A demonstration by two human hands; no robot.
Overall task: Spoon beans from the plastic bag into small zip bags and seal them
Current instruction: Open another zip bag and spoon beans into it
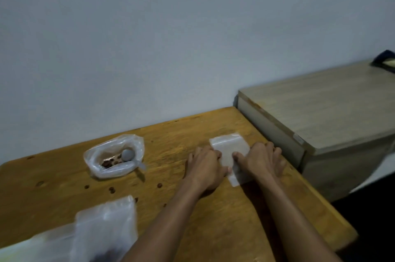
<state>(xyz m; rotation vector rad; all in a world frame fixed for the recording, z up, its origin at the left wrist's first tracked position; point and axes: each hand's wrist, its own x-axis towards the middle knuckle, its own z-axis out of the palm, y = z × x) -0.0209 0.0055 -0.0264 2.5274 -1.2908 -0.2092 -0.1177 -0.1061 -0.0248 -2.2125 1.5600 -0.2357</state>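
Observation:
A small clear zip bag [229, 148] lies flat on the wooden table [181, 133] at the right. My left hand [205, 165] presses on its left edge and my right hand [260, 160] on its right edge, thumbs on top. Whether the zip bag holds beans is not visible. To the left, the open plastic bag [115, 158] holds brown beans [110, 162] and a white plastic spoon [128, 155], its handle sticking out to the right.
Several loose beans [159, 186] lie scattered on the table in front of the plastic bag. A pile of clear zip bags [102, 225] sits at the near left. A lower grey cabinet [320, 112] stands against the table's right side. A wall runs behind.

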